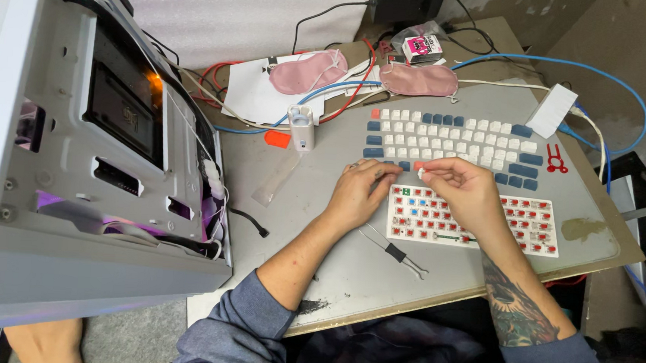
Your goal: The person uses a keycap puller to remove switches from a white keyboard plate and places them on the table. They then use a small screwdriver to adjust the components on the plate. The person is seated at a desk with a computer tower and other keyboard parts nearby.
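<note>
A white keyboard base [537, 226] with red and a few blue switches lies on the grey table [348, 258]. Beyond it, loose white, blue and red keycaps [452, 141] are laid out in rows. My right hand [466, 192] hovers over the base's left part and pinches a small white keycap [422, 167] between its fingertips. My left hand [359, 193] rests on the table just left of the base, fingers curled near the same keycap and a small white piece [405, 190]. A wire keycap puller [397, 252] lies near my left wrist.
An open white computer case [93, 152] fills the left side. Two pink eye masks [307, 71], a small white earbud-like case [301, 126], a red puller [556, 158], a white adapter [551, 109], papers and blue, red and white cables lie at the table's back.
</note>
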